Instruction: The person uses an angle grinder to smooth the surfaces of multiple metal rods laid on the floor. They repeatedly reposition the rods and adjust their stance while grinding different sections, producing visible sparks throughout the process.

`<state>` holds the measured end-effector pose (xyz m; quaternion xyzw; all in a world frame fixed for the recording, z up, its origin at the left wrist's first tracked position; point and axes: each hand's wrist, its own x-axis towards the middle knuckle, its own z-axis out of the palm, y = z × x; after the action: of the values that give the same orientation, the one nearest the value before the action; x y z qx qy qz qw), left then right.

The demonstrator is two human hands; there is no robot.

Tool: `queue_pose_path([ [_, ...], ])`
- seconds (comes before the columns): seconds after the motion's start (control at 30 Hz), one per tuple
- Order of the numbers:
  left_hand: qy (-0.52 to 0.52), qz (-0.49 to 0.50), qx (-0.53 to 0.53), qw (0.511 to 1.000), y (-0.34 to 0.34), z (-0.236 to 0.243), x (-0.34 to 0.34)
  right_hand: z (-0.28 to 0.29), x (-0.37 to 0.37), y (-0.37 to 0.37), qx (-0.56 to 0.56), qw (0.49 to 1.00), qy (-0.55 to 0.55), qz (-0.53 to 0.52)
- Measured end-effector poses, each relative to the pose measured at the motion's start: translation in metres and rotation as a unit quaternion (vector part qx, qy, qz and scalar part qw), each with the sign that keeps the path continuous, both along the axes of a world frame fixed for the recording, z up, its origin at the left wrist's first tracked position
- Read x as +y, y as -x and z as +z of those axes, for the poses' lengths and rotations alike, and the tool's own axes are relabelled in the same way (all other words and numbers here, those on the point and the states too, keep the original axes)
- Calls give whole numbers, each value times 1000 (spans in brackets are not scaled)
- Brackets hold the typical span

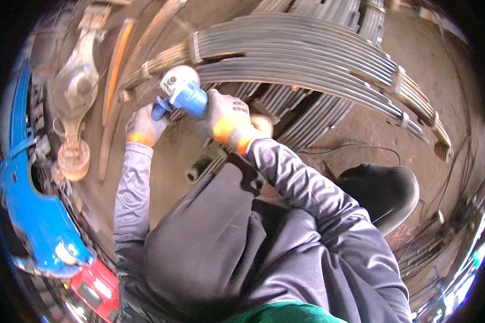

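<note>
A blue and silver angle grinder (182,90) is held over the end of a stack of curved steel leaf springs (285,51). My right hand (226,116), in a grey glove with an orange cuff, grips the grinder's blue body. My left hand (144,125), gloved the same way, grips the blue side handle. The grinder's disc is hidden against the spring ends, where a clamp band (195,47) wraps the stack. My grey sleeves and dark trousers fill the lower middle of the view.
More leaf spring packs (409,102) arch across the dirt floor to the right. A rusty axle part (74,91) and a long bar (116,64) lie at left. A blue panel (35,215) and a red object (94,288) sit at lower left. My dark shoe (385,191) and cables lie at right.
</note>
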<state>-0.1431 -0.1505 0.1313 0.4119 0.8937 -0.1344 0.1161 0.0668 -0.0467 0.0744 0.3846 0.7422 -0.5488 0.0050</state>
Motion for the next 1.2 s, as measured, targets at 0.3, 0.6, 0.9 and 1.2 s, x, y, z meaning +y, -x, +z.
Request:
queue_pose_path([
  [0.3, -11, -195, -89, 977, -59, -35, 152, -6, 57, -103, -6, 973, -8, -230],
  [0.6, 37, -310, -29, 950, -213, -10, 277, -10, 109, -212, -61, 920, -6, -387],
  [0.9, 40, -324, 59, 943, -253, 17, 258, -7, 92, -240, 22, 913, 52, -404],
  [1.2, -289, -468, -42, 834, -268, 94, 223, 83, 96, -292, 42, 925, -47, -375],
])
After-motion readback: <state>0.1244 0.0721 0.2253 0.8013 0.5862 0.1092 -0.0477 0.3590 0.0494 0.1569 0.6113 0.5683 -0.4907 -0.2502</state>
